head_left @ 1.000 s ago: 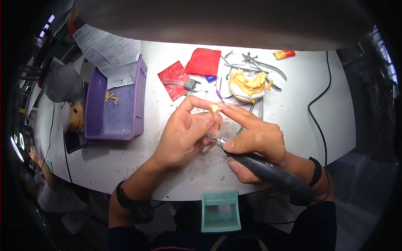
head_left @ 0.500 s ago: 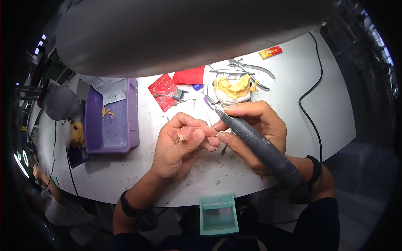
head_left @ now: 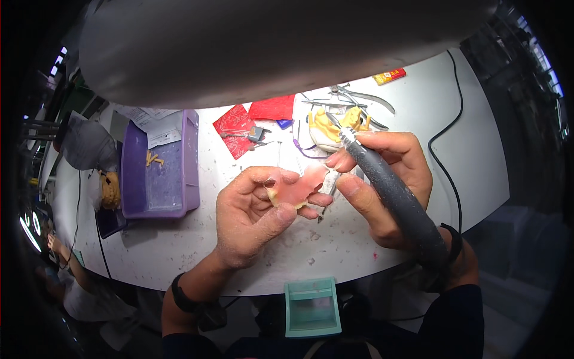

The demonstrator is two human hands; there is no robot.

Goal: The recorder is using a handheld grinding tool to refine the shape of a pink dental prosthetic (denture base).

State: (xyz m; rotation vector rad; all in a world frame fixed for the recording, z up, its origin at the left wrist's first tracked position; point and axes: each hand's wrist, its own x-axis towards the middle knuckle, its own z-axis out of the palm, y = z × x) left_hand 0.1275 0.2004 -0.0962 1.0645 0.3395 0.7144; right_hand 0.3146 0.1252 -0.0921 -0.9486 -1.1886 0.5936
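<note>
Pinched between the fingers and thumb of my left hand [head_left: 248, 218] is a pink denture plate [head_left: 298, 190], its broad pink face showing and a wire clasp at its left end. My right hand [head_left: 388, 191] grips a dark grey rotary handpiece [head_left: 394, 197] slantwise, its metal tip pointing up and away to the left, apart from the plate. The right fingertips are close to the plate's right end; whether they touch it I cannot tell. Just beyond the handpiece tip stands a yellow dental cast [head_left: 326, 127] on a white base, partly hidden by the tool.
At the left stands a purple bin [head_left: 190, 161] with papers and small yellow pieces. Red wax sheets [head_left: 272, 107], pliers [head_left: 373, 102] and a red-yellow packet [head_left: 390, 76] lie farther back. A black cable [head_left: 431, 143] runs down the right; a teal tray [head_left: 311, 332] sits at the front edge.
My left hand has turned the denture plate so its pink face shows. My right hand with the handpiece has moved right, away from the plate, uncovering its right end.
</note>
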